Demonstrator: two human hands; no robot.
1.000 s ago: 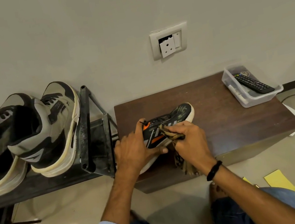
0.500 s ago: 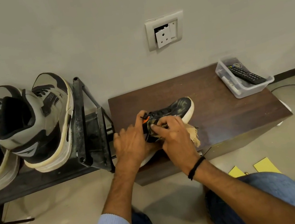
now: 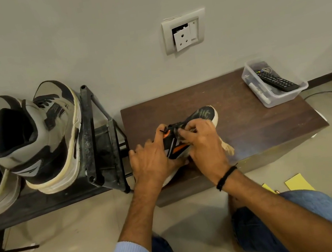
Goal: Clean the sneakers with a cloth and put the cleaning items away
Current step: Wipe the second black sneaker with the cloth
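Note:
A small dark sneaker (image 3: pixel 204 113) with orange marks and a white sole lies on the brown bench (image 3: pixel 248 120), toe pointing away to the right. My left hand (image 3: pixel 151 161) grips its heel end. My right hand (image 3: pixel 203 139) presses a beige cloth (image 3: pixel 227 148) against the shoe's side near the laces; only a corner of the cloth shows past my palm. Most of the shoe's middle is hidden by both hands.
A pair of large grey-and-black high-top sneakers (image 3: pixel 36 139) stands on a black metal rack (image 3: pixel 98 137) at left. A clear plastic tub (image 3: pixel 273 86) with a remote sits at the bench's far right. Yellow papers (image 3: pixel 298 182) lie on the floor. A wall socket (image 3: pixel 185 31) is above.
My right hand with the cloth has moved from the shoe's near side up toward the laces. The cloth's hanging end has swung to the right of my hand. The left hand keeps its hold.

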